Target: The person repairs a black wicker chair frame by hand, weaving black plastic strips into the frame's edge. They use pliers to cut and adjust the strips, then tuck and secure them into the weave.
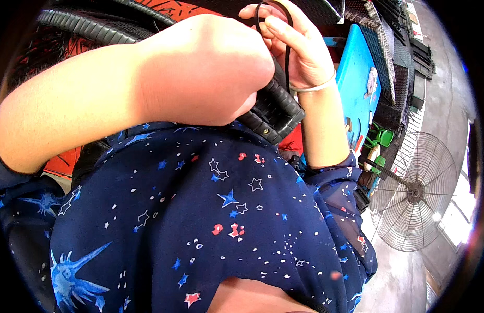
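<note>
The right hand holds one thin black strip in a loop, while the left hand partly covers a black wicker piece.

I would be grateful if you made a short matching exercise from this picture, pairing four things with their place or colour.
Things:
1. black strip
2. bracelet
3. fan
4. flat panel

Places or colours:
A. bright blue, beyond the right forearm
B. curved in a loop across the right hand
C. round and grey, at the picture's right side
D. around the right wrist

Pairs: 1-B, 2-D, 3-C, 4-A
</note>
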A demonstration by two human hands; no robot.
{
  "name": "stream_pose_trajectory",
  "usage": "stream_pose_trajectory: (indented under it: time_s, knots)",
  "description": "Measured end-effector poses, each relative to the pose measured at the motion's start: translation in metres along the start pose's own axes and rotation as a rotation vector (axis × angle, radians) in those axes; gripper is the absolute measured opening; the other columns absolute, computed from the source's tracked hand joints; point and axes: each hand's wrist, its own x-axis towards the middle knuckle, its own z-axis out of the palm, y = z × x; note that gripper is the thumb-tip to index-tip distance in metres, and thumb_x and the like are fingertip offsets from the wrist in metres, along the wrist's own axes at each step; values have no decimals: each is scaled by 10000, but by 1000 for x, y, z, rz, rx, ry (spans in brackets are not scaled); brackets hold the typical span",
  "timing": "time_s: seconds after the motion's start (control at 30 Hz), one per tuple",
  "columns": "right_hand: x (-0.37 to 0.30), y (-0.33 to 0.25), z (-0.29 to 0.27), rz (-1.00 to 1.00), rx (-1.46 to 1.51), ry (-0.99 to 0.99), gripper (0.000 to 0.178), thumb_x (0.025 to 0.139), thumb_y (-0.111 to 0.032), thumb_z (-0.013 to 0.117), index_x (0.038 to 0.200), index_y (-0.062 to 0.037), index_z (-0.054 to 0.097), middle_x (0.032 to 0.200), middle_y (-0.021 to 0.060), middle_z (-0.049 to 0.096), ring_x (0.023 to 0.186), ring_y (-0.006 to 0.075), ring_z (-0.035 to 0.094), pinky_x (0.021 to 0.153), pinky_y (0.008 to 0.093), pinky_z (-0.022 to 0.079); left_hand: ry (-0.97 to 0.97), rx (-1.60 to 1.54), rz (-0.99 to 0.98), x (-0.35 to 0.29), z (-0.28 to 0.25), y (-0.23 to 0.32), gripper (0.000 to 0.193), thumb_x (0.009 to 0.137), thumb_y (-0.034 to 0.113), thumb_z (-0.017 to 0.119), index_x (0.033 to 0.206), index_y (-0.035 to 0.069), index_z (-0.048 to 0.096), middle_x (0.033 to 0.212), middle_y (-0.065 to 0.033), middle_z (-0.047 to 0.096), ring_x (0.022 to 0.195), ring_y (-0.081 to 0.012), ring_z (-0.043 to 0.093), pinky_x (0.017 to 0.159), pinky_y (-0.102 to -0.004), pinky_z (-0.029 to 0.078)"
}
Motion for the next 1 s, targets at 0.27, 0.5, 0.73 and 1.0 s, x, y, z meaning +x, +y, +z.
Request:
stream_pose_trajectory:
  time_s: [0.27,0.5,0.73,1.0]
  knots:
    - [-1,-1,-2,-17,-92,46,550,943,-65,674,1457,5,490,1193,116,666,945,172,653,842,297,522,-173,25,3,-2,-31,6,169,744,126,655,614,47,582,600,-112,566,582,-315,605,576,-419,494]
    - [-7,3,-11,41,-67,-13,413,963,-37,643,1359,15,542,1198,143,658,986,192,666,887,298,533,-148,187,-25,-8,-69,3,316,869,300,692,717,37,605,628,-111,591,584,-313,627,544,-396,522]
    - [-14,0,-16,-70,-202,98,374,952,-61,655,1310,19,585,1112,111,704,966,157,669,849,266,527,-299,-47,-142,4,-23,3,206,816,233,742,748,56,661,702,-105,622,710,-307,639,700,-394,527]
    - [-56,-19,30,-303,-526,412,381,865,-69,768,1227,-17,661,1140,71,676,1038,163,634,898,300,501,-171,56,38,-24,-57,0,131,813,119,738,842,36,642,800,-82,639,768,-292,651,693,-395,527]
